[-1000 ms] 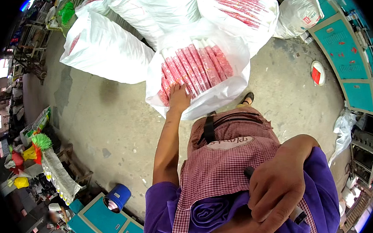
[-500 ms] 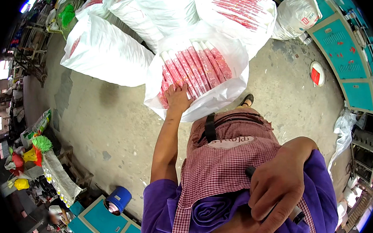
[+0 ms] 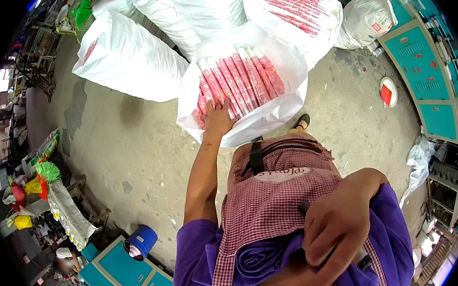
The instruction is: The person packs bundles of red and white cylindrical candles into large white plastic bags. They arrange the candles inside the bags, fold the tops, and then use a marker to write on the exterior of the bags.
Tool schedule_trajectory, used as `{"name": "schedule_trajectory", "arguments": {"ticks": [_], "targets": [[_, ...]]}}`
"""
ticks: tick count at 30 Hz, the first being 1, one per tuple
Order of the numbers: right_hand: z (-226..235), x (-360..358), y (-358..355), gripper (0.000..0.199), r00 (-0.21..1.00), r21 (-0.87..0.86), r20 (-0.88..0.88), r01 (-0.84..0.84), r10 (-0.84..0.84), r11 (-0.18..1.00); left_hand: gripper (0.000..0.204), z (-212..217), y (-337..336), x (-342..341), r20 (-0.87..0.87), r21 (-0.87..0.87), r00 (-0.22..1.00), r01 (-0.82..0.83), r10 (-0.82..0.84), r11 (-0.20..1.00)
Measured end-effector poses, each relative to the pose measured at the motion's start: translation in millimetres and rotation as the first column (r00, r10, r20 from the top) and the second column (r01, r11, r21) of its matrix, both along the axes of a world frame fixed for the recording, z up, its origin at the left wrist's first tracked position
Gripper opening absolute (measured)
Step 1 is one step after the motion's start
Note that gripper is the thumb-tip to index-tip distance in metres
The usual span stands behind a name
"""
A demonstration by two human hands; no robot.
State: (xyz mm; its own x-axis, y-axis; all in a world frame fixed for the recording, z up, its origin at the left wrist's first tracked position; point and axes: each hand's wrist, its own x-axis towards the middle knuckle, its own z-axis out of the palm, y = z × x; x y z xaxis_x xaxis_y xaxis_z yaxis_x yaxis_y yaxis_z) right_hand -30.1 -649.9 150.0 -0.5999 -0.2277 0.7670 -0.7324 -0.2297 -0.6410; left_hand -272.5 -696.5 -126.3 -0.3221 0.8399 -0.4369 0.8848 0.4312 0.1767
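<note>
A white plastic bag (image 3: 295, 98) stands open in front of me, packed with long red-and-white patterned paper-like tubes (image 3: 246, 80). My left hand (image 3: 217, 118) rests with spread fingers on the tubes at the bag's near left side, not wrapped round any of them. Close to my chest, my right hand (image 3: 335, 223) is bent inward with its fingers curled. A short dark end (image 3: 304, 208) sticks out beside its knuckles; the rest of that thing is hidden. Below the hands hangs my red checked apron (image 3: 275, 198).
More white sacks (image 3: 127, 57) crowd the far side, one showing similar red tubes (image 3: 296, 8). Teal cabinets (image 3: 417, 63) line the right. A blue bucket (image 3: 143, 239) stands by another teal cabinet (image 3: 115, 268) at lower left. A white-and-red round object (image 3: 388, 92) lies on the concrete floor.
The view has shifted slightly. My left hand stays on the tubes, its fingers a little more spread. The right hand remains near my chest.
</note>
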Motion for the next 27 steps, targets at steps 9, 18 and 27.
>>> {"name": "schedule_trajectory", "arguments": {"ticks": [9,18,27], "targets": [[-22.4,34.2,29.1,0.03,0.574,-0.21,0.679,0.749,-0.457,0.629,0.046,2.3,3.1,-16.9,0.363,0.088,0.931,-0.062,0.026,0.994],[-66.8,63.7,67.4,0.032,0.065,0.34,0.674,0.857,-0.736,0.387,0.052,169.6,42.3,115.3,0.766,0.522,0.398,0.074,-0.505,0.85],[-89.8,121.4,142.1,0.028,0.135,0.533,0.547,0.704,-0.826,0.468,0.038,140.9,98.5,202.1,0.817,0.375,0.486,-0.038,-0.311,0.926]]}}
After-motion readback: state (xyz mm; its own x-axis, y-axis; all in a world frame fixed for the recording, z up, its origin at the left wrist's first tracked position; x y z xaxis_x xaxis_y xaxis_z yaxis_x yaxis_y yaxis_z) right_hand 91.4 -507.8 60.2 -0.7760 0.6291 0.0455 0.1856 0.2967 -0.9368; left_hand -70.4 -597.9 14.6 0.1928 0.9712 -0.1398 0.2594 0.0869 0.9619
